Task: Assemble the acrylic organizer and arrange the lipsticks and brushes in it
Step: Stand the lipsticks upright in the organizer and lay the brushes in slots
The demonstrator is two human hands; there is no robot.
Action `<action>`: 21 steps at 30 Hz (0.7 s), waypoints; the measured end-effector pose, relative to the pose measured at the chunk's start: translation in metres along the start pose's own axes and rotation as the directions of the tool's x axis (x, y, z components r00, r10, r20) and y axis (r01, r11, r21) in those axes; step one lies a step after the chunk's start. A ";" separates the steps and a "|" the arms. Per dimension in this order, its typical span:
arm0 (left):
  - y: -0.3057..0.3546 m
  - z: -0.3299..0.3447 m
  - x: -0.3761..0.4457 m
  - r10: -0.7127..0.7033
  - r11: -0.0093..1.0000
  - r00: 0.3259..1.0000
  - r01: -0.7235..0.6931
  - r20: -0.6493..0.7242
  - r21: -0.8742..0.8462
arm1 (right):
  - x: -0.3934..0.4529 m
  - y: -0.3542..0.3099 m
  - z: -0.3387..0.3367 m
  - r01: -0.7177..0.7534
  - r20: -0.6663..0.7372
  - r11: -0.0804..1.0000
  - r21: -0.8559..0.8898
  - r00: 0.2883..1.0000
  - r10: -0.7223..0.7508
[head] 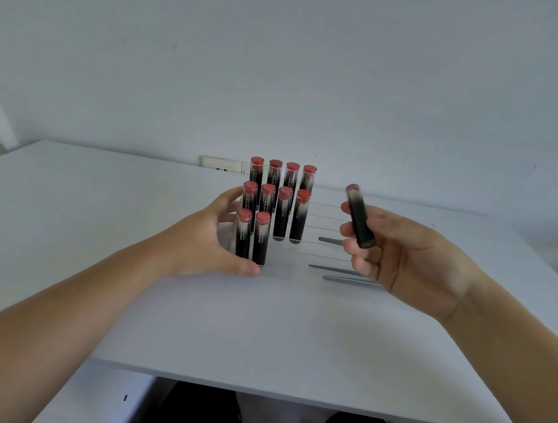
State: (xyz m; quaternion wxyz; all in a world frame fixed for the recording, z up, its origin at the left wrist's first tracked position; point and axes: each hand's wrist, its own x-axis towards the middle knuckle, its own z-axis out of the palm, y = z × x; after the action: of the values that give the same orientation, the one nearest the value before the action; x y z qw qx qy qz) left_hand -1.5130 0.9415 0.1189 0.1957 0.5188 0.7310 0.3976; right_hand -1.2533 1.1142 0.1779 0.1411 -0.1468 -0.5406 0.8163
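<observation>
Nearest the camera, below the front edge of the white tabletop (pixel 258 329), two dark rounded shapes show, too dim to identify. On the tabletop, the left hand (pixel 209 238) rests against the left side of the clear acrylic tiered organizer (pixel 320 227), its fingers (pixel 228 202) spread loosely along the organizer's left wall and the thumb lying flat by the front corner; it curls round nothing. The right hand (pixel 403 255) is raised above the tabletop on the organizer's right, palm turned inward, pinching a black lipstick tube with a clear pinkish cap (pixel 359 218) between thumb and fingertips, the tube tilted and blurred. Under that hand, three slim grey brush handles (pixel 340 270) lie flat, pointing left. Ten black lipsticks with red tops (pixel 260 240) stand upright in the organizer: two in the front row, four in the middle, four at the back. Behind them a white wall socket (pixel 222 164) sits on the pale wall
</observation>
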 end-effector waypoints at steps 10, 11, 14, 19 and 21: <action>0.001 0.000 -0.001 -0.002 1.000 1.000 0.002 0.007 -0.014 | 0.007 -0.002 0.020 0.033 -0.225 0.935 -0.353 0.967 -0.119; 0.002 0.000 -0.001 0.001 1.000 1.000 -0.001 0.005 -0.013 | 0.007 -0.001 0.022 0.061 -0.223 0.902 -0.427 0.960 -0.171; 0.003 0.001 -0.001 0.002 1.000 1.000 -0.002 0.001 -0.008 | 0.007 0.004 0.030 0.191 -0.186 0.790 -0.583 0.915 -0.358; 0.002 0.000 -0.001 0.006 1.000 1.000 -0.006 0.004 -0.004 | 0.006 0.010 0.029 0.312 -0.109 0.670 -0.673 0.854 -0.508; 0.001 0.000 0.000 0.005 1.000 1.000 -0.005 0.008 -0.005 | 0.006 0.013 0.028 0.354 -0.079 0.661 -0.661 0.844 -0.531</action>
State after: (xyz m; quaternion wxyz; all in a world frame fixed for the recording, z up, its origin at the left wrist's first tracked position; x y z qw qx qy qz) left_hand -1.5118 0.9415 0.1195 0.1991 0.5216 0.7280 0.3979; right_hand -1.2711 1.0879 0.1760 0.3512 -0.1552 -0.7741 0.5032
